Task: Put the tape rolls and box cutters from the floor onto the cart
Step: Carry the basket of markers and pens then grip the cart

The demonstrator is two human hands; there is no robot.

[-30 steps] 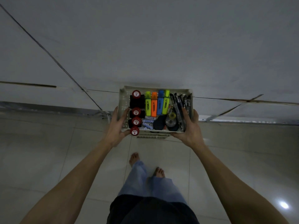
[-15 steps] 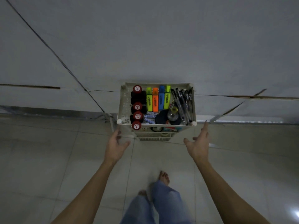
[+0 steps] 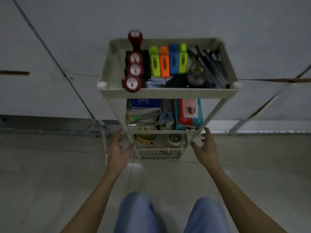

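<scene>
cart [image 3: 168, 94] stands on the tiled floor [image 3: 50, 174] against a pale wall [image 3: 168, 14], a white rack of stacked trays on thin posts. its top tray holds a row of red-capped stamps [image 3: 133, 71] at the left, four highlighters [image 3: 168, 61] in green, orange, blue and green in the middle, and a bunch of dark pens [image 3: 208, 64] at the right. the second tray carries a blue box [image 3: 145, 103], some flat packets and a red and teal pack of wipes [image 3: 189, 113]. lower down, a yellow tape roll [image 3: 144, 137] and a paler tape roll [image 3: 175, 139] sit in the third tray, half hidden by the tray above. the left hand [image 3: 117, 151] is spread loosely, fingers relaxed, just beside the near left post and holding nothing. the right hand [image 3: 206, 147] is likewise loose and empty, fingers fanned near the near right post; i cannot tell if either fingertip touches the frame. blue-trousered knees [image 3: 168, 214] show below.
</scene>
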